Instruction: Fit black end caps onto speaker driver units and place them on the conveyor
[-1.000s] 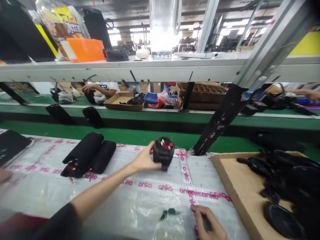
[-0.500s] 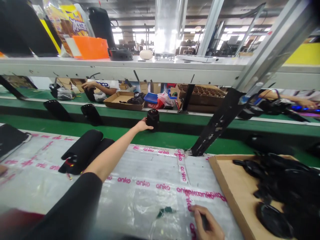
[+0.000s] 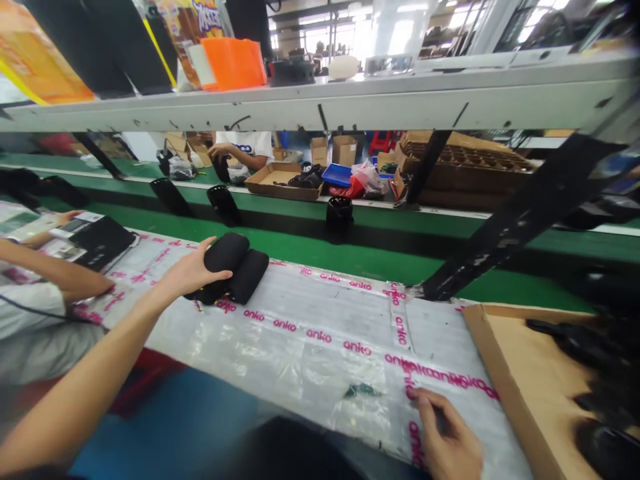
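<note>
My left hand (image 3: 187,273) is closed around a black fabric-covered cylinder (image 3: 227,253), its thumb across the near side. This cylinder lies on the plastic-covered table (image 3: 310,363), beside a second black cylinder (image 3: 249,277). Thin coloured wire ends show below the pair. My right hand (image 3: 447,433) rests low over the table with curled fingers, and a dark object shows in its grip, too hidden to name. Upright on the green conveyor belt (image 3: 290,243) stands a black cylinder (image 3: 339,217) with an open, holed top rim.
A cardboard tray (image 3: 505,373) of black parts sits at the right. A dark slanted post (image 3: 505,230) rises from the table edge to the shelf (image 3: 300,107) overhead. More black cylinders (image 3: 224,203) stand along the belt. A co-worker's arm (image 3: 60,267) is at the left.
My left hand has let go of the cylinder on the belt and come back to grip one on the table. The view has turned left. My right hand keeps its curled pose.
</note>
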Demonstrator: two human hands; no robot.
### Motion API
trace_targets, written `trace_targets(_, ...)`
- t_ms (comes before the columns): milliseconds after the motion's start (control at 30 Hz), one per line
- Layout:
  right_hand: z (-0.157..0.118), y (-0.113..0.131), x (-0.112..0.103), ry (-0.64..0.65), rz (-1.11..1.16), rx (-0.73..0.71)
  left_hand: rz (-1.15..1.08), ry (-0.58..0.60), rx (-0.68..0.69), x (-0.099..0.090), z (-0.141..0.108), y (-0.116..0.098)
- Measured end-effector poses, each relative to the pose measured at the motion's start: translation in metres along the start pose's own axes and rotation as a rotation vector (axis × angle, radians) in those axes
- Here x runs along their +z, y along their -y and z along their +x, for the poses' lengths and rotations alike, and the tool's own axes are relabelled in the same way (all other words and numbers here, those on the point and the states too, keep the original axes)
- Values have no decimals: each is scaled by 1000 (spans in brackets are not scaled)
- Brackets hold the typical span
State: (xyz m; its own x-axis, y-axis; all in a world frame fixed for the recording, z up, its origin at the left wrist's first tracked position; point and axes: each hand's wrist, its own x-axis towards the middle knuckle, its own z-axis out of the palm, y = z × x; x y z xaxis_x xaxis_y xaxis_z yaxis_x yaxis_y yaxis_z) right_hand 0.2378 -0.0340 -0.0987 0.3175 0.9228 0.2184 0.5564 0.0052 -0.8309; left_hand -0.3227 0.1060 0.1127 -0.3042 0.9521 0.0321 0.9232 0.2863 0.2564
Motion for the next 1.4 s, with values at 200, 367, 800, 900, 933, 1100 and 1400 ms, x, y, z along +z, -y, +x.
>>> trace_targets(200,13,72,-4,131,61,-263,115,-115,284,-31,-47,-77)
trace_targets(367,36,157,6,357,-82,-574,172,228,873,-30,-83,-179)
trace_targets(800,8,99,60,116,424,60,-694,467,892,131,-116,-205)
trace_targets(900,0,98,56,193,512,-1,-963,516,787,178,-148,-206)
trace_targets(933,-2,98,51,231,556,-34,-1047,487,769,189,-159,-209)
trace_targets(1100,-14,105,35,218,678,-58,-1260,228,757,208,-191,-228)
trace_targets(1400,-37,143,64,-144,616,56,-1328,-17,643,209,-214,-244)
